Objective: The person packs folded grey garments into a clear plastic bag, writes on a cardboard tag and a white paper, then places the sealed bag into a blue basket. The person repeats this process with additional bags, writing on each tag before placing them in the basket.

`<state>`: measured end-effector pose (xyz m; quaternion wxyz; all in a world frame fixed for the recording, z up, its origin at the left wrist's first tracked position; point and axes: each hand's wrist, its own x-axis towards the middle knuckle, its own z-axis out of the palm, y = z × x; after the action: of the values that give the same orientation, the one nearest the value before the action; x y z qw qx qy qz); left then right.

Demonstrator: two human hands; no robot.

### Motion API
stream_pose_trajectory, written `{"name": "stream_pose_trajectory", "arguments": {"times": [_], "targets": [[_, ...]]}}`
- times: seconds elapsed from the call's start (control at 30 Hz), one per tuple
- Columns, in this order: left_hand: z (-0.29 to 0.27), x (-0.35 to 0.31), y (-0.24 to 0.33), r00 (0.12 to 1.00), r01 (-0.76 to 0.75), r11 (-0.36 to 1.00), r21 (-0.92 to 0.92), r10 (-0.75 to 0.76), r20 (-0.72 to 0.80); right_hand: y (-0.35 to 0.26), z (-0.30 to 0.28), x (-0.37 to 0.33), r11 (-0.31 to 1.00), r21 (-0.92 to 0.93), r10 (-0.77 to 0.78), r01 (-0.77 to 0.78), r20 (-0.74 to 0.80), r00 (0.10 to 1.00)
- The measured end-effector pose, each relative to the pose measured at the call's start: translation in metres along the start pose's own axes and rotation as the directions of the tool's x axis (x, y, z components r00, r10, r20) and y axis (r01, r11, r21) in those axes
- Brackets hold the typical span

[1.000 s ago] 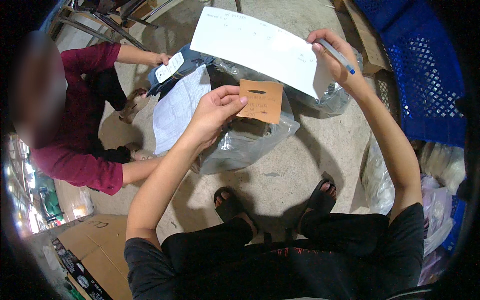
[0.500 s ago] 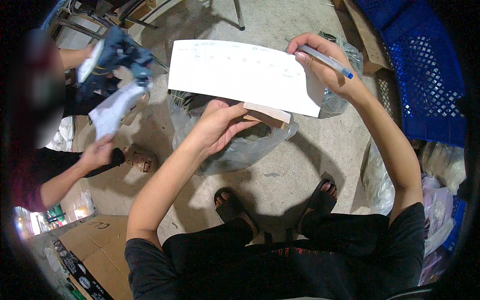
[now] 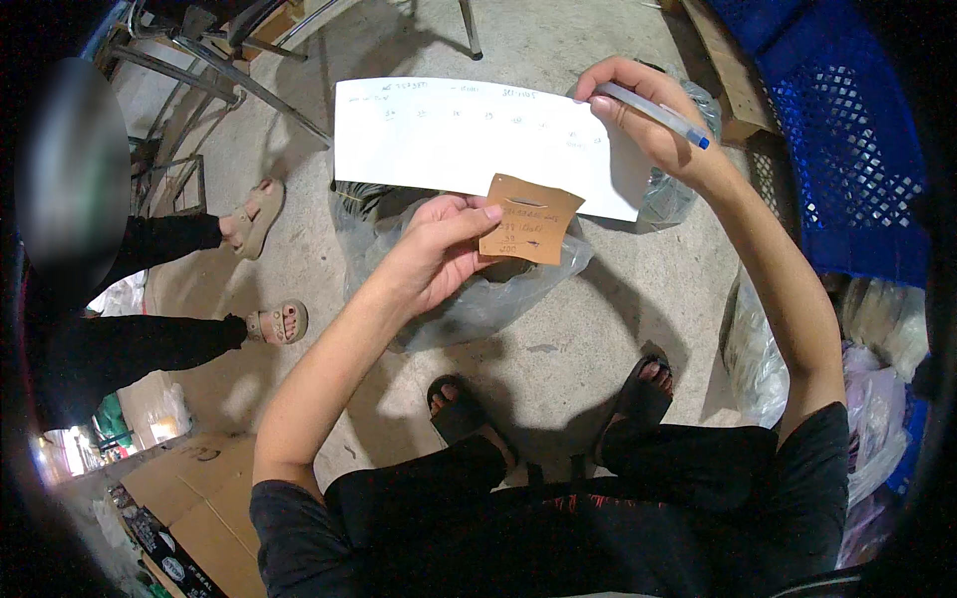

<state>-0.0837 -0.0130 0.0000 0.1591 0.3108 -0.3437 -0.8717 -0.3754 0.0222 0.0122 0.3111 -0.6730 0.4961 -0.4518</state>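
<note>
My left hand (image 3: 439,249) is closed on a small brown cardboard tag (image 3: 528,237), pinched between thumb and fingers, its handwritten side facing up. Just beyond it spreads a long white sheet of paper (image 3: 429,149) with handwriting along its upper part; the tag overlaps its lower edge. At the sheet's right end, my right hand (image 3: 653,115) pinches the corner and also holds a clear pen with a blue end (image 3: 653,115) across the fingers. Below the sheet, partly covered by it and my left hand, a clear plastic bag (image 3: 449,319) with dark contents stands on the floor.
Blue plastic crates (image 3: 857,199) and wrapped bags (image 3: 872,399) line the right side. Another plastic bag (image 3: 670,199) sits behind my right hand. A person in black trousers (image 3: 150,344) is at the left, near metal chair legs (image 3: 269,105). A cardboard box (image 3: 204,498) stands lower left.
My left hand has turned the cardboard tag so its written face shows. The person at the left has drawn their hands, with the dark cloth and papers, out of view.
</note>
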Motion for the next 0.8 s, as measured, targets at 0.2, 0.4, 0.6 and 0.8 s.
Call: {"name": "stream_pose_trajectory", "arguments": {"times": [0.2, 0.4, 0.6, 0.8], "targets": [[-0.001, 0.002, -0.008, 0.997, -0.073, 0.997, 0.029, 0.073, -0.015, -0.01, 0.0, 0.0, 0.996, 0.064, 0.063, -0.068, 0.076, 0.995], [-0.011, 0.002, -0.017, 0.997, 0.024, 0.998, -0.063, -0.02, 0.069, -0.016, 0.006, 0.003, 0.97, 0.17, 0.144, -0.172, 0.166, 0.976], [-0.015, 0.003, -0.028, 1.0, -0.019, 0.989, -0.148, 0.021, 0.015, -0.021, 0.002, 0.003, 0.954, 0.194, 0.197, -0.228, 0.168, 0.966], [-0.017, 0.007, -0.031, 0.997, -0.072, 0.989, -0.13, 0.074, 0.007, -0.022, 0.001, 0.004, 0.944, 0.252, 0.169, -0.211, 0.175, 0.97]]}}
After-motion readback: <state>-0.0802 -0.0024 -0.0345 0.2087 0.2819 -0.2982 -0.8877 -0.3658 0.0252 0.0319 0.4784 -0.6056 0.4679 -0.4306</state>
